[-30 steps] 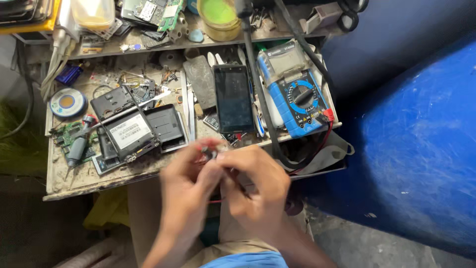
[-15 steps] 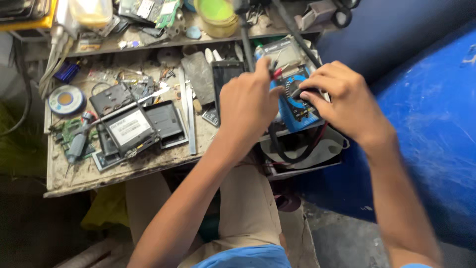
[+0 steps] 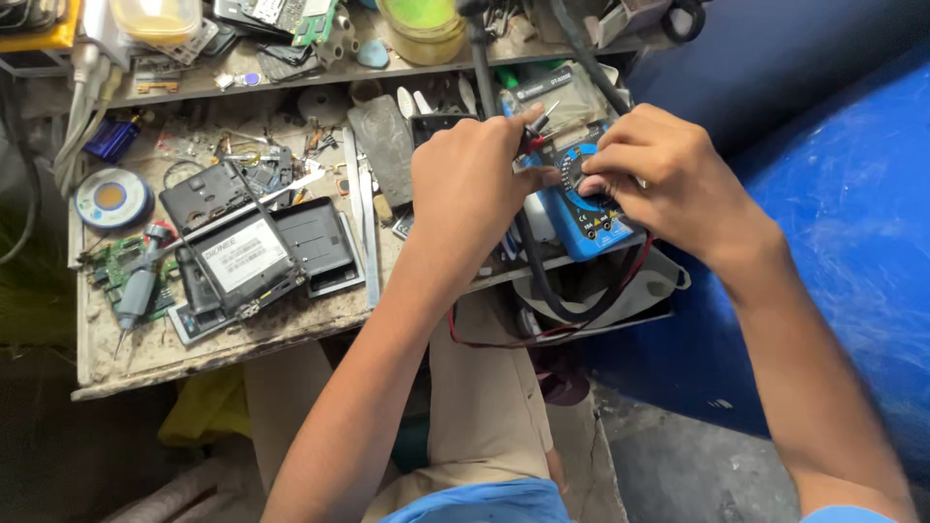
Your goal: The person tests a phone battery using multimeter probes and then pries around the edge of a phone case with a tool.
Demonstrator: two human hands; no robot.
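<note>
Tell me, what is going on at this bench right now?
A person sits at a cluttered workbench. Both hands are on a blue multimeter at the bench's right end: the right hand has its fingers at the dial, the left hand holds thin probes against it. Opened phones and a solder reel lie untouched to the left.

Both forearms reach forward, bare, converging. The left hand [image 3: 472,189] lies knuckles up, fingers curled closed and thumb stretched toward the right hand [image 3: 664,174]. The right hand, just beside it, bends at the wrist, fingertips pinched together and pointing down.
</note>
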